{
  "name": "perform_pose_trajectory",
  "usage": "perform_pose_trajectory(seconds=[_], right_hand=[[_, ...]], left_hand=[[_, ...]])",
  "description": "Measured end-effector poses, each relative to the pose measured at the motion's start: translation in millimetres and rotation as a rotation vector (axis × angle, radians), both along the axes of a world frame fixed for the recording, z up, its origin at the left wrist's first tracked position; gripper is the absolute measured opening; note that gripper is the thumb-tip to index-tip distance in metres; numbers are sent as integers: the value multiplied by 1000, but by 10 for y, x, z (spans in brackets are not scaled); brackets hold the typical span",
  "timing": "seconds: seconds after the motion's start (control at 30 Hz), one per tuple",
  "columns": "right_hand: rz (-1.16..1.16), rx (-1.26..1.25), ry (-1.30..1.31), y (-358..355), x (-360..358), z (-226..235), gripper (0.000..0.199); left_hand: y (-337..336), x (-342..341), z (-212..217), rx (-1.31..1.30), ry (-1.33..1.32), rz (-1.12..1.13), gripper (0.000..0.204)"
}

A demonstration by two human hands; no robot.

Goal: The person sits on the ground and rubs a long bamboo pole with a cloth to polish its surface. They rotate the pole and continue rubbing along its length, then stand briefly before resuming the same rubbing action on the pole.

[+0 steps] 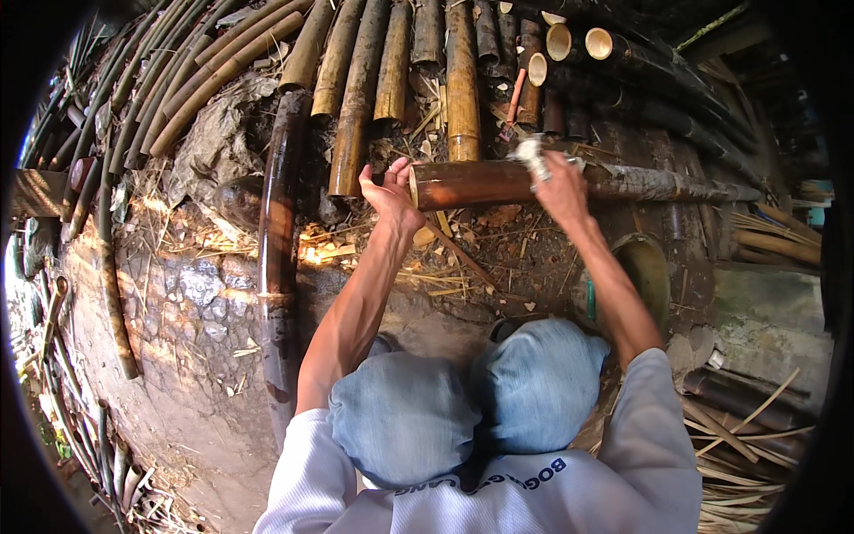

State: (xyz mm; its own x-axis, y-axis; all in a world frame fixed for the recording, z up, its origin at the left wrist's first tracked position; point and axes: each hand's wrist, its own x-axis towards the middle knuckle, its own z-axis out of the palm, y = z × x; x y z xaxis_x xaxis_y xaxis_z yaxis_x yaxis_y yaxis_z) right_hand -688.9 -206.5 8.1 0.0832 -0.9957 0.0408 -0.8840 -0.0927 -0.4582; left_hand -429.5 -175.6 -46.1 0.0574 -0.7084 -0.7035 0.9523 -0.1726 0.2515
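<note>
Bamboo poles (360, 98) line the ground (133, 303) ahead. Our right hand (562, 189) grips white cloth (532, 160) on a brown tube (476, 185) lying crosswise; our left hand (394, 198), thumb and fingers apart, meets its left end.

Fisheye view, straight edges curved, rim black. Daylight glares at the left margin and dapples the ground (169, 365); the upper right is dim; the horizontal bamboo pole (476, 184) shows sheen.
</note>
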Motion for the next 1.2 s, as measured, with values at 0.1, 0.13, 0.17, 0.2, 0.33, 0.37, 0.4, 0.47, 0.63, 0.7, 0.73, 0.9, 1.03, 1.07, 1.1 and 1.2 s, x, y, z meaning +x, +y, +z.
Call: perform_pose_trajectory(seconds=[0.1,0.13,0.17,0.2,0.33,0.37,0.4,0.47,0.63,0.7,0.73,0.9,1.03,1.07,1.1,1.2], right_hand=[[411,-201,-57,217,868,-387,28],[532,-210,-78,257,962,-379,32],[510,-232,-77,224,959,-334,34],[569,-287,-85,235,945,-260,35],[491,-236,31,68,333,134,34],[445,-217,-43,54,273,168,31],[367,-139,-77,57,221,199,29],[349,-205,-168,172,489,85,28],[541,-352,-93,248,695,-119,33],[457,-288,-75,137,373,-15,29],[402,-349,92,72,196,64,24],[412,-312,-32,166,523,72,22],[525,-441,66,132,395,-6,23],[332,-276,144,81,212,28,24],[202,-228,141,20,-36,44,23],[131,-37,96,17,-115,163,20]], left_hand=[[-42,-96,-3,13,-116,-29,72],[-4,-113,8,-39,-52,6,71],[-25,-112,30,-134,9,35,71],[8,-121,42,-131,87,76,70],[25,-161,42,-77,-150,-4,69],[26,-177,25,-84,-147,-1,69],[20,-193,1,-81,-144,-1,69],[-14,-222,-50,-131,-158,-18,70],[-38,-230,-119,-114,-67,71,66],[-33,-247,-133,-105,-177,23,66],[-44,-268,-134,-115,-156,45,65],[-95,-420,-137,-143,-115,146,59],[-92,-441,-152,-165,-149,121,58],[-77,-442,-167,-154,-126,88,60],[-77,-446,-180,-161,-117,90,59],[-57,-463,-200,-218,-96,98,59]])
